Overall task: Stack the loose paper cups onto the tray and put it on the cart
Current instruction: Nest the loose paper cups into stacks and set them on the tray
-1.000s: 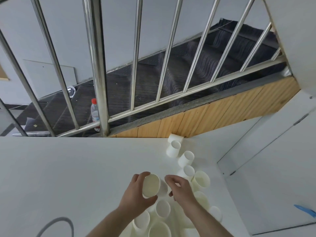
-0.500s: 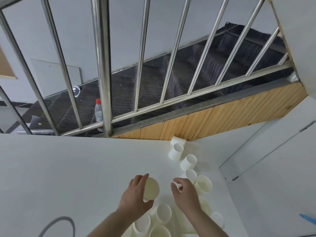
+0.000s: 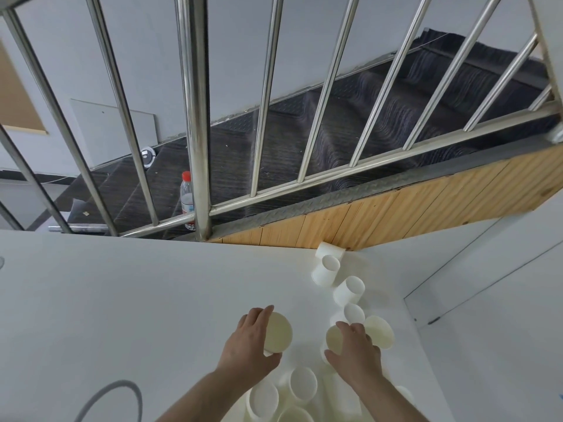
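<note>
The hands have drawn apart, left hand gripping one white cup, right hand seemingly another.

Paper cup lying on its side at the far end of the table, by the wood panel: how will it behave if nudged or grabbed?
The far paper cup lies on its side on the white table, so it will probably roll in a curve. Thin walls would likely dent under a hard squeeze. It looks empty and light, so a nudge may send it skidding.

White paper cups (cream inside), white table, silver railing — red-capped bottle.
</note>
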